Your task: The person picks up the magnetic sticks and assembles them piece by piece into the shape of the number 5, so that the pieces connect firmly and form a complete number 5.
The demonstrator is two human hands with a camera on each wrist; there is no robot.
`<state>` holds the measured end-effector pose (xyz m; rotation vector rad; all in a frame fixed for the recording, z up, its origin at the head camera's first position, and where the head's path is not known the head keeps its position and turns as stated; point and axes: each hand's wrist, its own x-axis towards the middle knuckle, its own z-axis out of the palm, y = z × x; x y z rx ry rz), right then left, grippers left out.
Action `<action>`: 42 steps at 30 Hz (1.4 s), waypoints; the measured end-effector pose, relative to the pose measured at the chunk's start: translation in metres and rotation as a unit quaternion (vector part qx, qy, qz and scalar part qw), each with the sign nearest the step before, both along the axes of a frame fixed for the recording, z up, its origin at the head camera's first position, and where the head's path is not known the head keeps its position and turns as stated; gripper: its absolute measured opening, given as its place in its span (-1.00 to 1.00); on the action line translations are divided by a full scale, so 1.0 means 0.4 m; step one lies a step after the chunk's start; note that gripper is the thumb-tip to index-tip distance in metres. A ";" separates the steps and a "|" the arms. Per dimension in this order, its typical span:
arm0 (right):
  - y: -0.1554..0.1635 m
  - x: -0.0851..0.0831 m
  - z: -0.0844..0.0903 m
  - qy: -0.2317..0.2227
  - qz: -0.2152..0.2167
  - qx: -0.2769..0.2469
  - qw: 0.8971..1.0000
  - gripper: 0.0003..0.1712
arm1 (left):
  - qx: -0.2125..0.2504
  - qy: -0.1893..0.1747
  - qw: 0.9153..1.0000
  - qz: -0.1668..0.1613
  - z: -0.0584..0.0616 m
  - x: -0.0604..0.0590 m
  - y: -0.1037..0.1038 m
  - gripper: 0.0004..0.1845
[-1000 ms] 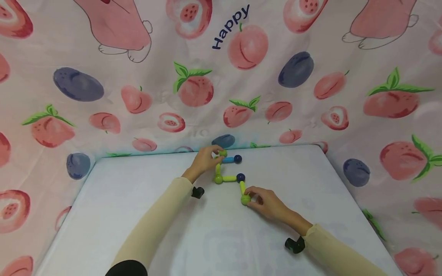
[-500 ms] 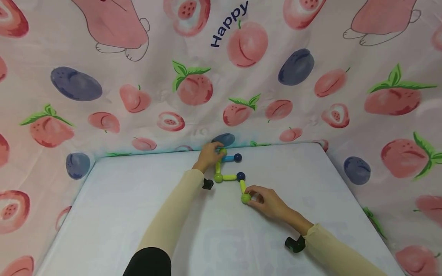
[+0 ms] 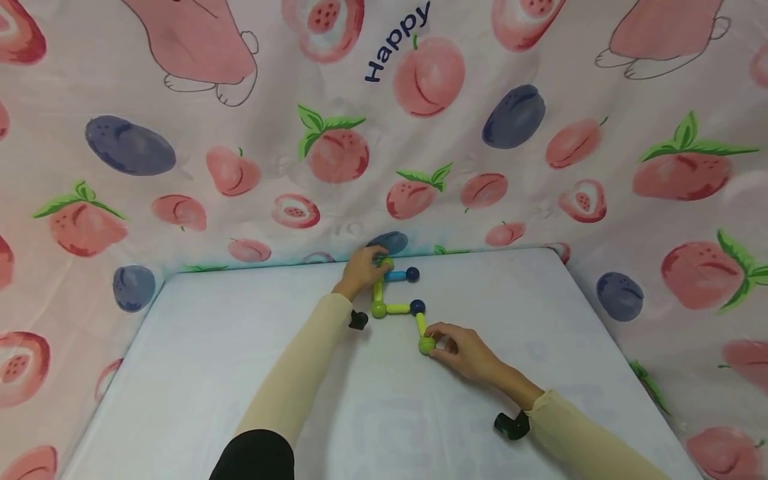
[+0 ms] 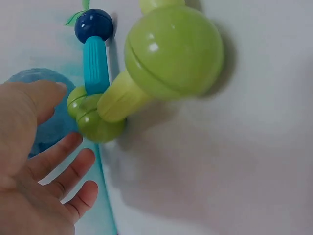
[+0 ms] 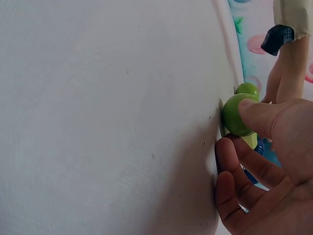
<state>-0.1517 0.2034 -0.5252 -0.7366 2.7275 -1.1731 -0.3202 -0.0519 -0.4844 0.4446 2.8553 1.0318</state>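
Observation:
A chain of magnetic sticks and balls lies on the white table in the head view. My right hand point(image 3: 471, 353) pinches the green ball point(image 3: 427, 345) at its near end, with the thumb on that ball point(image 5: 238, 115) in the right wrist view. From there, yellow-green sticks point(image 3: 399, 309) run through a navy ball point(image 3: 417, 307) and a green corner ball point(image 3: 379, 309). At the far end my left hand point(image 3: 362, 270) has spread fingers beside two green balls point(image 4: 100, 120); contact is unclear. A blue stick point(image 4: 96, 66) there ends in another navy ball point(image 4: 94, 25).
The white table point(image 3: 240, 373) ends at the back against a fruit-print cloth point(image 3: 336, 160), close to my left hand. The same cloth hangs at both sides. A small black wrist camera point(image 3: 359, 320) sits below the left wrist, another point(image 3: 512, 425) below the right.
My left hand has moved forward and slightly right, its fingers reaching toward the far side of the end balls. My right hand stays at the near green ball, and the chain keeps its shape.

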 end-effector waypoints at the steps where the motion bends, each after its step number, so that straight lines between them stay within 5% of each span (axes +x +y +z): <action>1: -0.001 0.000 0.001 -0.001 0.001 -0.001 1.000 -0.63 | -0.005 0.003 1.000 -0.005 0.002 0.002 -0.008 -0.60; 8: 0.001 0.003 0.003 -0.004 -0.005 0.000 1.000 -0.63 | -0.026 0.010 0.998 -0.052 0.034 0.052 -0.086 -0.54; 13: 0.001 0.002 0.001 -0.005 -0.001 -0.001 1.000 -0.63 | -0.065 0.009 0.994 -0.091 0.071 0.135 -0.172 -0.50; 18: -0.001 0.002 0.002 -0.008 -0.005 0.005 1.000 -0.61 | -0.083 -0.035 0.989 -0.120 0.091 0.228 -0.273 -0.48; 28: -0.002 0.003 -0.003 -0.004 -0.012 0.004 1.000 -0.63 | -0.086 -0.075 0.986 -0.119 0.064 0.369 -0.418 -0.56; 33: 0.000 0.003 -0.004 0.002 -0.012 0.004 1.000 -0.62 | -0.068 -0.064 0.988 -0.121 0.032 0.403 -0.446 -0.63; 42: -0.002 0.001 -0.003 0.007 -0.011 0.010 1.000 -0.62 | -0.032 -0.026 0.989 -0.139 -0.001 0.410 -0.457 -0.72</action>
